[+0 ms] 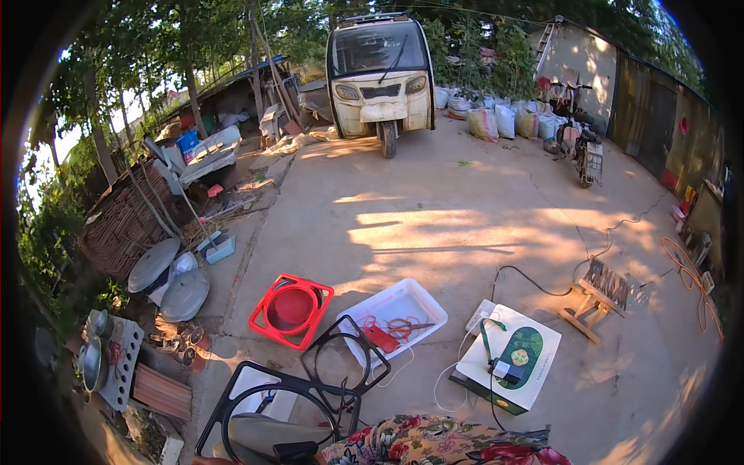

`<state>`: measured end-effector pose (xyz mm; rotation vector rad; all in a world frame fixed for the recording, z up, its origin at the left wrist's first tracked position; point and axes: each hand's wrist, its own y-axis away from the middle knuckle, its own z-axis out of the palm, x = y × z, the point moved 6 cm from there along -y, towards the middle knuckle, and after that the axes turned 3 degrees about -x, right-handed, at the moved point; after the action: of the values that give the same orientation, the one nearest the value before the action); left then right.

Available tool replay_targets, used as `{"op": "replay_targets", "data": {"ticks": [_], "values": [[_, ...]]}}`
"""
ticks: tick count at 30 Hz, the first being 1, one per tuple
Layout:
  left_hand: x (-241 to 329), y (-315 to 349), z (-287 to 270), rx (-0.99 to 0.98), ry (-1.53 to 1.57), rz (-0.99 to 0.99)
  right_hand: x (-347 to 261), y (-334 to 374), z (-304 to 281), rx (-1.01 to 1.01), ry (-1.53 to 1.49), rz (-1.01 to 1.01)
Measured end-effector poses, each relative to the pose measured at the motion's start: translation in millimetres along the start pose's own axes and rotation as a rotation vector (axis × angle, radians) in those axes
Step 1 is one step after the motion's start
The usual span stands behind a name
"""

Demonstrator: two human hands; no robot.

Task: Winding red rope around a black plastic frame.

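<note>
A sliver of my left hand (208, 460) shows at the bottom edge, beside a large black square frame with a round ring (356, 404); its fingers are hidden. My right hand is out of view. Floral cloth (434, 442) covers my lap. Beyond the large frame, a smaller black frame (368, 342) overlaps a white plastic tray (399, 298). In the tray lie orange-handled scissors (400, 328) and a red item (380, 339). To the left is a red square frame with a round centre (291, 308).
At right stands a white-and-green box (535, 349) with a black adapter (508, 371) and cable on top, a power strip (480, 316) beside it. Further right is a wooden stool (597, 294). A three-wheeled vehicle (381, 85) and filled sacks (504, 121) stand far off.
</note>
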<state>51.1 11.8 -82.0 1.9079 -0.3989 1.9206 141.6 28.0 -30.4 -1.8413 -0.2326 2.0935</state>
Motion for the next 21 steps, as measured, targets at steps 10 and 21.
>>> {"op": "replay_targets", "data": {"ticks": [10, 21], "values": [[-2.7, -0.1, 5.1, 0.017, 0.059, -0.026, -33.4, 19.0, -6.9, -0.048, -0.012, 0.015], [-6.5, -1.5, 4.3, 0.028, 0.096, -0.054, -36.8, 22.4, -18.0, -0.033, -0.024, 0.010]]}}
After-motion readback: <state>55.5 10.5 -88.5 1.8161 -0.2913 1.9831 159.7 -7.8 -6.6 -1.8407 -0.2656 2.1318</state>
